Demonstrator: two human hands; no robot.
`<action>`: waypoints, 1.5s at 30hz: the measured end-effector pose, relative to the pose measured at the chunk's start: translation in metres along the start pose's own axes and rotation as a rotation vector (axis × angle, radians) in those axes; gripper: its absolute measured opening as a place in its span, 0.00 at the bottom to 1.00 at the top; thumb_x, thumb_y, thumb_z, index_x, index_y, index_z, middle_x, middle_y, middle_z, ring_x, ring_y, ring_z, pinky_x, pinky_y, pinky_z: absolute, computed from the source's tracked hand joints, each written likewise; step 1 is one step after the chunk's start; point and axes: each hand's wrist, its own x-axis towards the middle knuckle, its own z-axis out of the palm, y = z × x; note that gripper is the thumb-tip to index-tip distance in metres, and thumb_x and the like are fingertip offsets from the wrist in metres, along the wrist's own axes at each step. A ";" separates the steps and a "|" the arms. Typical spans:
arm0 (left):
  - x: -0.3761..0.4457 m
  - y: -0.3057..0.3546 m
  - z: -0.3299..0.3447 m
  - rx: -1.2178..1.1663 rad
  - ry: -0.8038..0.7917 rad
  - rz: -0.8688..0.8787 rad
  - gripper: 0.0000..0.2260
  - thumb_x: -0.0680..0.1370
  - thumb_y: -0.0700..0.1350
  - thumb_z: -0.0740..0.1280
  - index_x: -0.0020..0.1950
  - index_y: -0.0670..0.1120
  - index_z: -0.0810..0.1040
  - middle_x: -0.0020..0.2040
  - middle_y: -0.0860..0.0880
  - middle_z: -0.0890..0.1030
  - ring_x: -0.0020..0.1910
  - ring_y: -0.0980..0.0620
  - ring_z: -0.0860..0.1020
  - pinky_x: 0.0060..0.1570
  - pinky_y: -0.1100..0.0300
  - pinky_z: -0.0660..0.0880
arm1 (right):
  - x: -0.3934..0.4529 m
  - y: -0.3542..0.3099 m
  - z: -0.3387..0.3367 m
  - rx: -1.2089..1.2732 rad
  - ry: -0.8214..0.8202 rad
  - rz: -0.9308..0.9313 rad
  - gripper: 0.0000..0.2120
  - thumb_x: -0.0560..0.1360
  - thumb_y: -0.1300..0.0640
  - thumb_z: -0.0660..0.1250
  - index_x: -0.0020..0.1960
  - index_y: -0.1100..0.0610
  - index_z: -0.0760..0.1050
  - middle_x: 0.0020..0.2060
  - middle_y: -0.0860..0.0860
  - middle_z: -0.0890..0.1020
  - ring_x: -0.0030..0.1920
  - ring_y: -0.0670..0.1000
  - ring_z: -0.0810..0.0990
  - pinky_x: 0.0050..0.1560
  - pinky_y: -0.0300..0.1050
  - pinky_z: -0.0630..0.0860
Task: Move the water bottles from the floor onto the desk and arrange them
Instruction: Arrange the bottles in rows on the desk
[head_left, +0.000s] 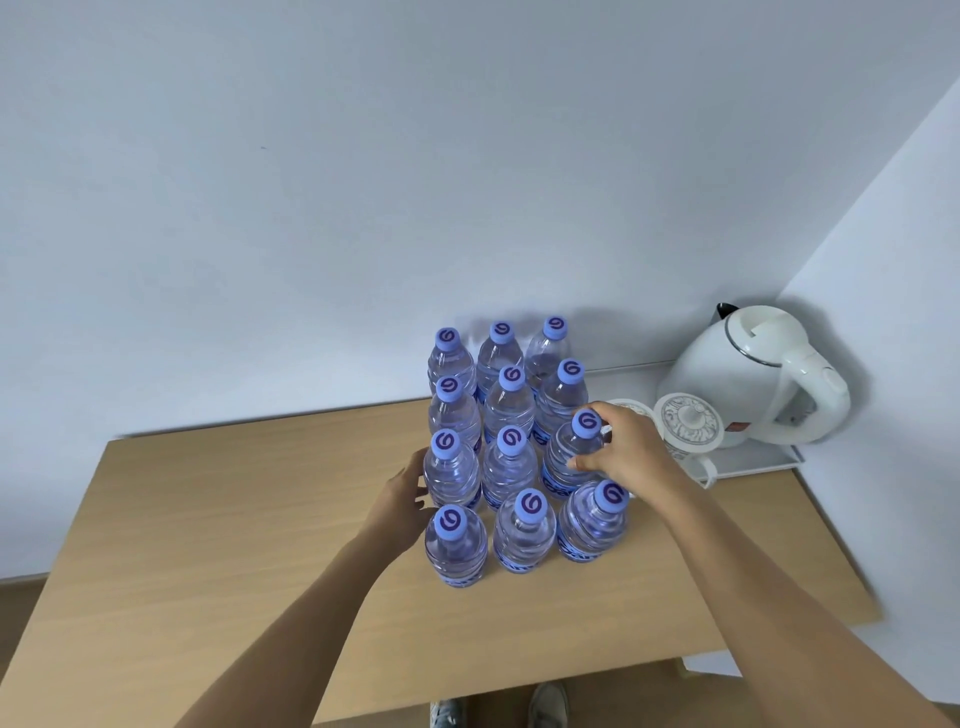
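My right hand (621, 452) grips the shoulder of the third bottle (571, 457) in the right-hand column, fingers curled round it just below the cap, presumably to nudge it into line with its neighbours. My left hand (402, 499) lies with fingers relaxed and spread against the side of the third bottle (451, 467) in the left-hand column; it holds nothing and seems to serve as a stop, squaring that edge of the block.

The water bottles (511, 447) stand upright on the bench (208, 545), twelve in all, set in three columns of four, close together or touching. The nearest row sits slightly apart from the rest, so I judge the arranging nearly finished.

Beyond the block, by the corner of the wall, a white tray (769, 462) carries a kettle (753, 374) and lidded cups (688, 421), just beside the bottle I am gripping; care is needed there. My shoes (550, 704) show below the bench edge.
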 end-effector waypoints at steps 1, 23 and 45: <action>-0.001 0.000 -0.004 0.016 0.001 0.000 0.31 0.73 0.35 0.69 0.72 0.52 0.64 0.61 0.50 0.77 0.52 0.53 0.77 0.44 0.69 0.74 | -0.001 -0.002 -0.001 -0.017 0.000 0.000 0.29 0.62 0.59 0.81 0.60 0.54 0.76 0.50 0.50 0.80 0.51 0.52 0.78 0.47 0.41 0.69; -0.031 0.042 -0.023 -0.146 0.161 0.214 0.17 0.78 0.33 0.60 0.64 0.46 0.74 0.57 0.56 0.79 0.55 0.58 0.77 0.52 0.78 0.70 | -0.011 -0.060 0.045 -0.048 -0.170 -0.094 0.18 0.64 0.59 0.80 0.48 0.61 0.75 0.44 0.56 0.82 0.49 0.58 0.81 0.50 0.54 0.78; -0.009 0.007 -0.009 -0.240 -0.004 -0.191 0.24 0.73 0.40 0.72 0.66 0.53 0.71 0.55 0.46 0.78 0.50 0.51 0.79 0.40 0.58 0.77 | -0.008 -0.073 0.027 -0.101 -0.122 -0.042 0.31 0.68 0.56 0.78 0.67 0.57 0.71 0.61 0.53 0.77 0.61 0.53 0.76 0.56 0.46 0.73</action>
